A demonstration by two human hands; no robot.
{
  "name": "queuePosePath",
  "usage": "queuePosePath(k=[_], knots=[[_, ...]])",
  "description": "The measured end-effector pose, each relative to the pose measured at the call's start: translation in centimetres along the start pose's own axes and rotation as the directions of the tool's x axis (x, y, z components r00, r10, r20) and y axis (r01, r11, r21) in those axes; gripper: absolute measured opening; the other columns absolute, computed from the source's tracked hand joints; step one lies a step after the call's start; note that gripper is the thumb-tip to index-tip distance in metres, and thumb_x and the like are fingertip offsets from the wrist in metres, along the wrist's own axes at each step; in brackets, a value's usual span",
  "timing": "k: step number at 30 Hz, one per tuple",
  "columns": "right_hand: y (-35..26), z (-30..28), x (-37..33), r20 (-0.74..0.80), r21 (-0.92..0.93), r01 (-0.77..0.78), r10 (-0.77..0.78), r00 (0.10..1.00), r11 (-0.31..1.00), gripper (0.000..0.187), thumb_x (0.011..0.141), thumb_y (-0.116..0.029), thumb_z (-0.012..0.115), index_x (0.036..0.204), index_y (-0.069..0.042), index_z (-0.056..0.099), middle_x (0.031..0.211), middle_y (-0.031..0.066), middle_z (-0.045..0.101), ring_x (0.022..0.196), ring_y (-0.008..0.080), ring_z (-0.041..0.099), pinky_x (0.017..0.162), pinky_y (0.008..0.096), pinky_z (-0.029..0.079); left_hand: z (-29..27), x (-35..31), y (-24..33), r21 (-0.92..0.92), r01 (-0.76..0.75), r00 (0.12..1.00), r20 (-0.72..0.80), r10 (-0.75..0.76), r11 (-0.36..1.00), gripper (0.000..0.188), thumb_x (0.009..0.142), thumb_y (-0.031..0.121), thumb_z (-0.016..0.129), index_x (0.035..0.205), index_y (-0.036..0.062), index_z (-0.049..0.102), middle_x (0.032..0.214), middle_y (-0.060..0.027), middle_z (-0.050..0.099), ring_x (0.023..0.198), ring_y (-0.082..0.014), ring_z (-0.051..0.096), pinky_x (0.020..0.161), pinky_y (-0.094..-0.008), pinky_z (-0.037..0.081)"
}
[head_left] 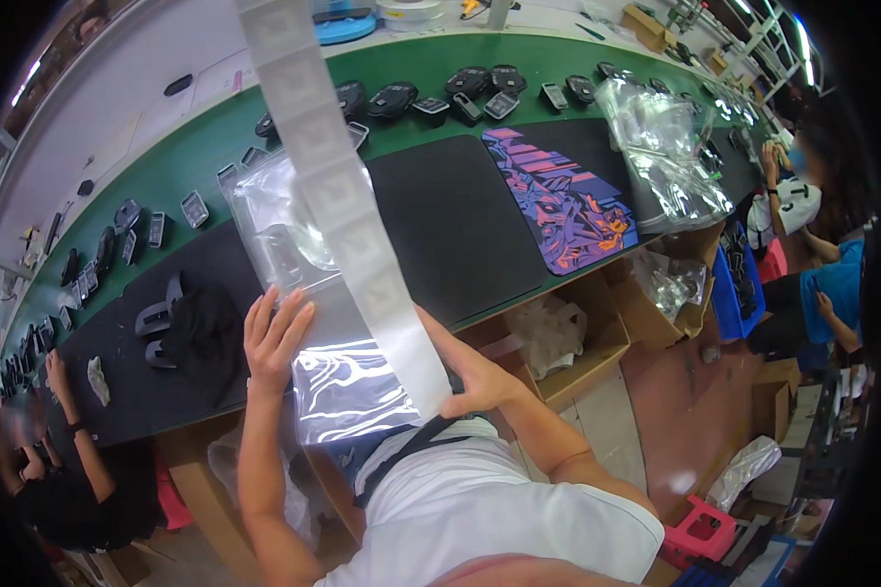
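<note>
A stack of clear plastic bags (338, 377) lies at the near edge of the black mat (460, 220). My left hand (272, 338) rests flat on the upper left of the stack, fingers spread. My right hand (470, 377) grips the lower end of a long white strip of labels (347, 196), which runs from the top of the view down across the bags. A black device with grey parts (191, 328) lies just left of my left hand.
Several black devices (470, 83) line the green conveyor belt (186, 157). More clear bags (661, 147) and a purple patterned mat (568, 196) lie to the right. Open cardboard boxes (582, 342) stand below the table edge. Other people work at the left (69, 450) and right (812, 264).
</note>
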State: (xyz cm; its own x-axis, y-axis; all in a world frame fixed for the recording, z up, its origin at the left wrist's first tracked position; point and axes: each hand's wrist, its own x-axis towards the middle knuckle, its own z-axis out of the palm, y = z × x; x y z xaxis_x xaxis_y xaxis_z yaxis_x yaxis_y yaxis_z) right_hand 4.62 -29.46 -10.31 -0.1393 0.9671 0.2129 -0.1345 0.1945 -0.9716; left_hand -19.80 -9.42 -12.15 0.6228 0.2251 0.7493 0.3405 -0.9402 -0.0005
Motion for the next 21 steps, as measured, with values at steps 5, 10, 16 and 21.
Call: queuePosePath(k=[5,10,16,21], knots=[[-3.6,-0.9,2.9,-0.213,0.193,-0.133,0.174,0.961,0.972,0.106,0.078,-0.035,0.073,0.158,-0.004,0.010,0.163,0.0160,0.015,0.150,0.0346,0.018,0.119,0.0483,0.020,-0.8,0.0,1.1,0.039,0.003,0.999,0.045,-0.005,0.999,0.032,0.077,0.009,0.078,0.108,0.0136,0.072,0.122,-0.0052,0.068,0.120,-0.0316,0.059,0.097,-0.0430,0.049],[-4.7,0.8,6.8,-0.244,-0.625,-0.175,0.023,0.969,0.761,0.105,0.075,-0.021,0.077,0.158,-0.007,0.013,0.163,0.0204,0.011,0.148,0.0407,0.022,0.116,0.0447,0.028,-0.3,0.1,1.6,0.018,-0.031,0.994,0.108,0.029,0.999,0.031,0.079,0.010,0.076,0.109,0.0147,0.072,0.123,-0.0041,0.068,0.122,-0.0314,0.057,0.100,-0.0447,0.046],[-3.3,-2.6,8.0,-0.410,-0.252,-0.212,0.094,0.907,0.944,0.079,0.079,-0.018,0.079,0.145,-0.001,0.039,0.127,0.0107,0.057,0.107,0.0140,0.057,0.096,0.0309,0.045,-0.9,-0.5,1.1,0.068,0.022,0.998,0.059,-0.026,0.997,0.030,0.083,0.013,0.070,0.112,0.0199,0.072,0.125,-0.0012,0.067,0.122,-0.0273,0.057,0.101,-0.0432,0.044],[-0.3,-0.5,8.8,-0.400,-0.419,-0.100,-0.085,0.913,0.903,0.067,0.081,-0.018,0.080,0.138,-0.001,0.048,0.121,0.0083,0.060,0.106,0.0132,0.057,0.093,0.0297,0.046,-2.5,-1.3,2.6,0.054,0.097,0.988,0.115,-0.103,0.994,0.030,0.086,0.011,0.066,0.114,0.0173,0.072,0.128,-0.0034,0.066,0.124,-0.0276,0.056,0.104,-0.0447,0.042]])
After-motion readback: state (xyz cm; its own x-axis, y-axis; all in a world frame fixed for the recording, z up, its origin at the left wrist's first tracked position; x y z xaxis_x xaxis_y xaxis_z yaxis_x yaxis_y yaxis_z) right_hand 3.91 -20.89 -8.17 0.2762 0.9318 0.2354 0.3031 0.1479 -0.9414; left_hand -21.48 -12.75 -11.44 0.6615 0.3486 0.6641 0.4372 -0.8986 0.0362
